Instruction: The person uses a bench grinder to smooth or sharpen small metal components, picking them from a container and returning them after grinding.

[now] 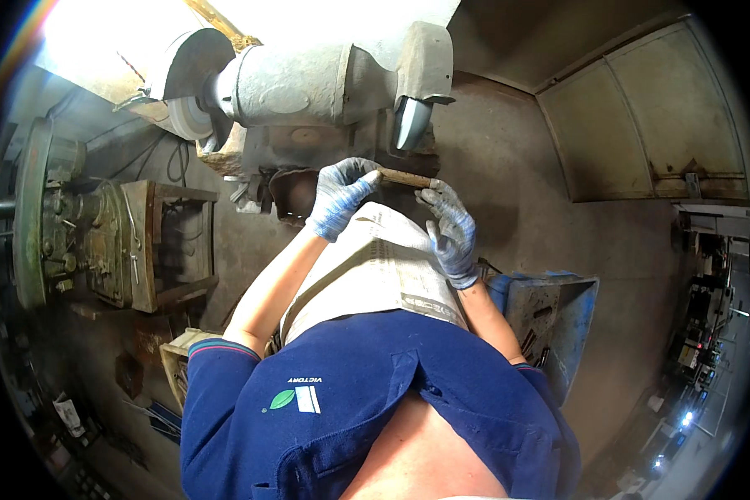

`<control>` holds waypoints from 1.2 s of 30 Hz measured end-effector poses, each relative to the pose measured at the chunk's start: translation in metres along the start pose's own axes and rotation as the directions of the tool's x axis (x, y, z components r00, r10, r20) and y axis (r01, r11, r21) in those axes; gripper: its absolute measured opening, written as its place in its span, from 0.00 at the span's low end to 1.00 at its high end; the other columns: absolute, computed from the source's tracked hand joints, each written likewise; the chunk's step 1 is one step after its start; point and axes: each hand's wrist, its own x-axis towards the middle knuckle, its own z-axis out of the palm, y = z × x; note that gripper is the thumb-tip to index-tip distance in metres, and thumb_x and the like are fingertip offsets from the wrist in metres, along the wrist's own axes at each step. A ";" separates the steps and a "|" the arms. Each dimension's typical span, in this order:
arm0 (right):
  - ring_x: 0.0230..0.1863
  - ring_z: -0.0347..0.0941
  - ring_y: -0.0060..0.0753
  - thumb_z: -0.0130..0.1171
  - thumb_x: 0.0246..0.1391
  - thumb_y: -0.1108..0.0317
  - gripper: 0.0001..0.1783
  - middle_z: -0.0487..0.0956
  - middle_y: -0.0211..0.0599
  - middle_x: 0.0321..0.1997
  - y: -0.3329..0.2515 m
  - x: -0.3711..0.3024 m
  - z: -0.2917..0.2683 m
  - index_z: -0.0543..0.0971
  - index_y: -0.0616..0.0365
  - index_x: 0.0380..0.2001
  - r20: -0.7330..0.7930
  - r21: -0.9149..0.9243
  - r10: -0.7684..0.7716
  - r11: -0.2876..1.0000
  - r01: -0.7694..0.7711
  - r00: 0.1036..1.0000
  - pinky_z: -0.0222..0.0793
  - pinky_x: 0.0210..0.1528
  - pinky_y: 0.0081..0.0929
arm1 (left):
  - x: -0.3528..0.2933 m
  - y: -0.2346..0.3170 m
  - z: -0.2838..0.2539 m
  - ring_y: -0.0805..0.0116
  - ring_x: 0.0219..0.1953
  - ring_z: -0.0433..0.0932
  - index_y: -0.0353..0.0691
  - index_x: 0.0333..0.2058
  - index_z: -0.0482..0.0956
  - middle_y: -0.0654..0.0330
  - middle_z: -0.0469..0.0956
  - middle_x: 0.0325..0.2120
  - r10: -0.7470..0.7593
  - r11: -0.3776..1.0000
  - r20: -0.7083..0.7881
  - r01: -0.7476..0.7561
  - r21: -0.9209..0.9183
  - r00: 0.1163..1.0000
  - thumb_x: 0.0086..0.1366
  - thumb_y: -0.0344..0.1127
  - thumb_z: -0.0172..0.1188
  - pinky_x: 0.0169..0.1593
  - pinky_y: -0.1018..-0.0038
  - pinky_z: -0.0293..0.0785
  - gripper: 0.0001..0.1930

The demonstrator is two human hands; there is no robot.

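Note:
Between my two gloved hands lies a short, narrow brownish bar (406, 177), held level in front of the bench grinder (296, 83). My left hand (342, 196) pinches its left end between thumb and fingers. At the other end, my right hand (448, 225) touches the bar with its upper fingertips, the thumb held apart below. What exactly the bar is cannot be made out. Just beyond my hands are the grinder's left wheel (190, 117) and right wheel (412, 122), each under a metal guard. A printed paper sheet (375, 262) covers my lap.
A blue crate (587, 312) with metal pieces stands by my right side. To the left sits a heavy greenish machine (100, 242) on a frame. A dark, rusty container (294, 196) is below the grinder. Metal cabinet doors (642, 117) stand at the far right.

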 end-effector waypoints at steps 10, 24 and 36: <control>0.53 0.69 0.36 0.53 0.53 0.78 0.15 0.74 0.43 0.51 0.057 0.013 0.000 0.75 0.65 0.46 0.003 -0.137 0.023 0.990 -0.022 1.000 0.66 0.56 0.31 | 0.029 -0.033 -0.007 0.81 0.26 0.74 0.32 0.34 0.78 0.63 0.78 0.26 -0.067 0.994 -0.090 0.074 0.074 0.994 0.59 0.28 0.59 0.32 0.81 0.73 0.06; 0.46 0.73 0.33 0.50 0.57 0.75 0.11 0.76 0.43 0.44 0.109 0.027 -0.004 0.76 0.69 0.41 -0.067 0.205 0.350 0.921 -0.330 0.934 0.70 0.53 0.31 | 0.068 -0.064 0.013 0.76 0.21 0.74 0.34 0.28 0.78 0.62 0.77 0.22 -0.146 0.987 -0.216 0.126 -0.100 0.965 0.60 0.26 0.57 0.26 0.80 0.72 0.03; 0.45 0.74 0.33 0.50 0.58 0.72 0.12 0.77 0.43 0.43 0.110 0.033 0.022 0.76 0.68 0.41 0.003 0.389 0.405 0.842 -0.374 0.914 0.70 0.52 0.33 | 0.067 -0.057 -0.016 0.74 0.22 0.76 0.34 0.30 0.78 0.60 0.78 0.22 -0.118 0.992 -0.239 0.125 0.013 0.964 0.61 0.28 0.56 0.26 0.78 0.73 0.04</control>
